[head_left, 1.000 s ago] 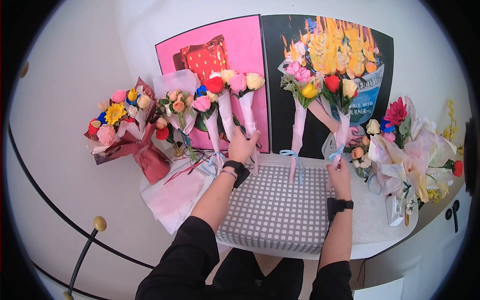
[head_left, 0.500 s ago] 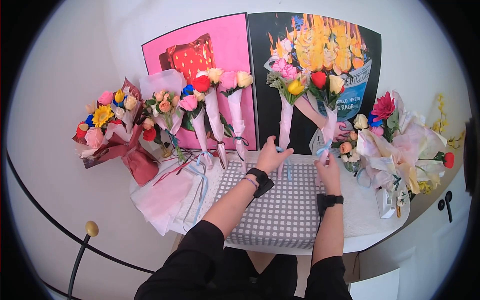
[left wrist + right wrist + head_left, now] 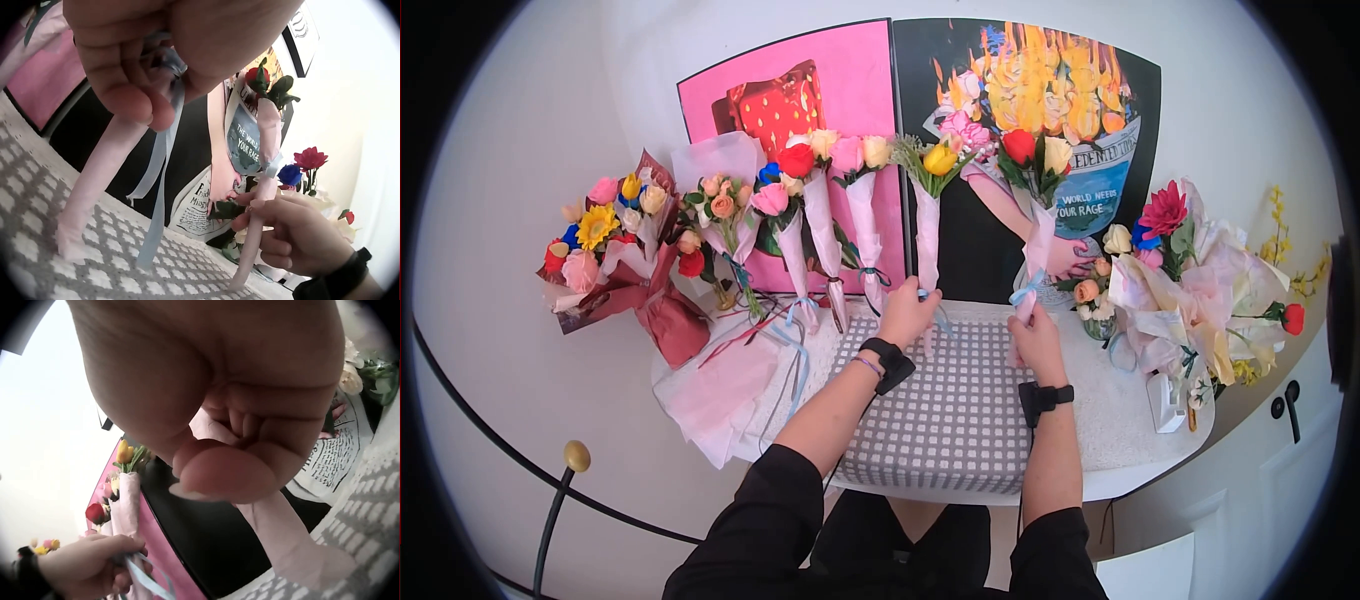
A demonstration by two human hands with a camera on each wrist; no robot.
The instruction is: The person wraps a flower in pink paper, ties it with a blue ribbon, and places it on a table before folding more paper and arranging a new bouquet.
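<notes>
Partly hidden: the wrap of the yellow-tulip bouquet [image 3: 927, 240], where it is covered by the left hand [image 3: 908, 315]; its flowers are blocked from the left wrist view.
Left hand: fingers curled, the tulip bouquet gripped at its blue ribbon [image 3: 154, 231], above the back part of the checked cloth [image 3: 940, 410].
Right hand [image 3: 1038, 345]: fingers closed round the lower wrap of the red-and-cream bouquet [image 3: 1040, 240], below its bow, by the cloth's back right corner.
Hard to tell: how firmly the wrapped ends are rested on the cloth.
Edges: the cloth's front edge is set near that of the white table [image 3: 1120, 440]; three wrapped bouquets [image 3: 819, 230] are stood behind the cloth's left side.
Room: a gap is left between both held bouquets, behind the cloth; at the cloth's far right, space is taken up by a pale-wrapped bouquet [image 3: 1195, 300].
</notes>
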